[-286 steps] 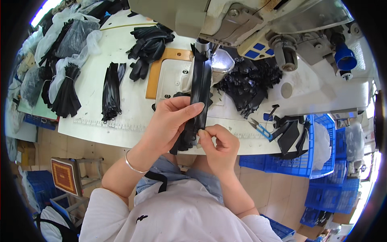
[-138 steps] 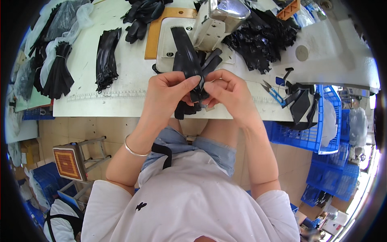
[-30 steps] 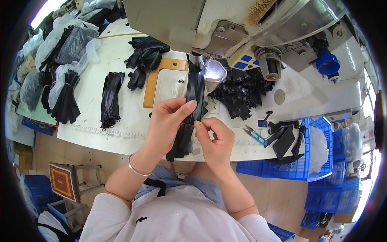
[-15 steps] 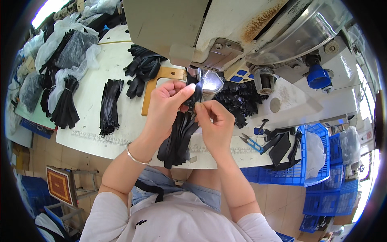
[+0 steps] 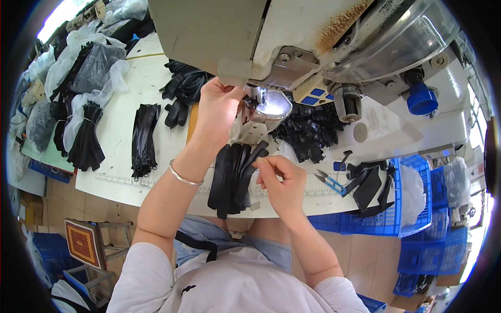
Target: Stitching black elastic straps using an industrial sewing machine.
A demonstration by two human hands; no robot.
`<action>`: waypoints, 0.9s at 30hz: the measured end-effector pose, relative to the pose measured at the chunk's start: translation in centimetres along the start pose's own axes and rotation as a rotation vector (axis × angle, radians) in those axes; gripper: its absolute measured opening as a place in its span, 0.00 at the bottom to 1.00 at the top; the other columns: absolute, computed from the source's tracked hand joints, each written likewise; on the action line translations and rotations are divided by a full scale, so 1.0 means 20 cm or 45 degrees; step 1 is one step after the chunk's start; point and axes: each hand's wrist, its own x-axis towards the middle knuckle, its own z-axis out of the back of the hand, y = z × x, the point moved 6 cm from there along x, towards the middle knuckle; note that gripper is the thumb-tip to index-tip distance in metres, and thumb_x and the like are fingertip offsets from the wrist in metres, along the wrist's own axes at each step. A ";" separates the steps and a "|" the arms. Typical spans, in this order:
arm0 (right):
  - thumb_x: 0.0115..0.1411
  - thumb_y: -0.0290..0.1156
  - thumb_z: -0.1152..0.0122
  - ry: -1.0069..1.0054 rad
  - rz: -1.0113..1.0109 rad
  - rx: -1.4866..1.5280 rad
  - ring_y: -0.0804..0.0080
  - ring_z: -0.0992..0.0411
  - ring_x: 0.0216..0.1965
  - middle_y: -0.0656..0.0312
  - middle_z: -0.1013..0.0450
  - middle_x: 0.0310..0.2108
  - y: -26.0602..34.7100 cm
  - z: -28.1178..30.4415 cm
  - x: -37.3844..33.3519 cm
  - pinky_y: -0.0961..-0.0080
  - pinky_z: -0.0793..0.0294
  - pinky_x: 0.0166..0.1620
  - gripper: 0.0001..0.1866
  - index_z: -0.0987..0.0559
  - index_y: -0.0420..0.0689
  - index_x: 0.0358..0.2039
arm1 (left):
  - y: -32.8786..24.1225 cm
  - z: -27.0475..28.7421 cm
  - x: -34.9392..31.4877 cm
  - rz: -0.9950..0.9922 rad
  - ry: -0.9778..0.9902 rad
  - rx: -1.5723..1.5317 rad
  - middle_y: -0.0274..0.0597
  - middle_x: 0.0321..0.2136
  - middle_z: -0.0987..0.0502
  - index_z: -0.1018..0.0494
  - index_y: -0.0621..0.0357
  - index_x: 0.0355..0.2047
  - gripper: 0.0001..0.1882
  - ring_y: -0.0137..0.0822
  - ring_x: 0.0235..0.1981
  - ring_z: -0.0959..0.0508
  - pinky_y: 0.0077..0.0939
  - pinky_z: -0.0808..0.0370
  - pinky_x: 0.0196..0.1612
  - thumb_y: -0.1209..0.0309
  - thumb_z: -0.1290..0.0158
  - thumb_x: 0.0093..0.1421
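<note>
My left hand (image 5: 216,112) is closed in a pinch at the left of the sewing machine's lit needle area (image 5: 271,104). Its fingertips are partly hidden, and what they hold, if anything, I cannot make out. Nearer to me, a bunch of flat black strips (image 5: 229,180) lies over the table's front part. Thumb and forefinger of my right hand (image 5: 284,182) pinch the end of one strip on the bunch's right side. Beyond the needle area's right side lies a heap of black pieces (image 5: 308,130).
The machine head (image 5: 209,36) overhangs the far side. Left on the white table (image 5: 112,180) lie a bundle of zipper-like black strips (image 5: 144,138) and a black pile (image 5: 182,88). Blue-handled thread snips (image 5: 331,182), black scraps (image 5: 368,188) and a blue crate (image 5: 412,229) are at right.
My hands have parted. The left moved away from me and leftward by the needle; the right came down to the bunch of strips. The strip both hands held is no longer between them.
</note>
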 end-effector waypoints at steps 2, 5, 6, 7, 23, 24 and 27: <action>0.60 0.28 0.43 -0.014 -0.044 0.020 0.83 0.32 0.18 0.64 0.28 0.17 -0.06 0.05 -0.01 0.84 0.33 0.24 0.08 0.21 0.36 0.29 | 0.02 0.01 0.01 0.046 0.102 -0.045 0.36 0.23 0.25 0.29 0.65 0.27 0.01 0.22 0.18 0.28 0.17 0.30 0.21 0.82 0.49 0.54; 0.61 0.27 0.44 -0.115 0.013 -0.047 0.83 0.31 0.20 0.65 0.27 0.19 -0.09 0.17 0.05 0.84 0.34 0.24 0.08 0.21 0.36 0.29 | 0.04 0.02 0.03 0.056 0.066 -0.078 0.35 0.22 0.25 0.28 0.64 0.27 0.03 0.21 0.16 0.31 0.15 0.34 0.19 0.82 0.50 0.55; 0.60 0.26 0.45 -0.195 0.065 -0.119 0.80 0.30 0.22 0.63 0.27 0.20 -0.07 0.22 0.09 0.82 0.33 0.27 0.07 0.21 0.37 0.30 | 0.05 0.03 0.04 0.059 0.070 -0.086 0.35 0.22 0.25 0.28 0.64 0.27 0.03 0.21 0.16 0.31 0.15 0.34 0.19 0.82 0.50 0.55; 0.60 0.26 0.46 -0.265 0.119 -0.186 0.77 0.28 0.25 0.62 0.26 0.22 -0.06 0.26 0.13 0.80 0.32 0.31 0.07 0.21 0.38 0.31 | 0.07 0.05 0.05 0.060 0.095 -0.100 0.33 0.22 0.26 0.27 0.63 0.27 0.02 0.20 0.16 0.32 0.14 0.36 0.19 0.81 0.49 0.56; 0.51 0.32 0.43 0.079 0.394 -1.515 0.56 0.30 0.43 0.57 0.25 0.38 -0.04 0.11 0.70 0.62 0.33 0.43 0.11 0.22 0.44 0.36 | -0.13 1.17 -0.39 -0.009 -0.440 1.966 0.38 0.26 0.26 0.24 0.57 0.32 0.10 0.35 0.35 0.29 0.29 0.36 0.42 0.66 0.41 0.52; 0.51 0.32 0.43 0.097 0.407 -1.519 0.56 0.30 0.43 0.57 0.25 0.38 -0.05 0.09 0.69 0.62 0.33 0.43 0.11 0.22 0.44 0.36 | -0.16 1.16 -0.42 -0.222 -0.539 1.898 0.38 0.30 0.27 0.26 0.56 0.33 0.11 0.39 0.39 0.31 0.35 0.40 0.45 0.66 0.41 0.52; 0.51 0.31 0.42 -0.033 0.441 -1.500 0.54 0.29 0.38 0.54 0.25 0.33 -0.01 0.13 0.67 0.60 0.32 0.38 0.09 0.22 0.43 0.33 | -0.21 1.01 -0.48 -0.586 -0.605 1.763 0.39 0.38 0.28 0.28 0.54 0.37 0.13 0.43 0.44 0.34 0.39 0.43 0.49 0.66 0.41 0.52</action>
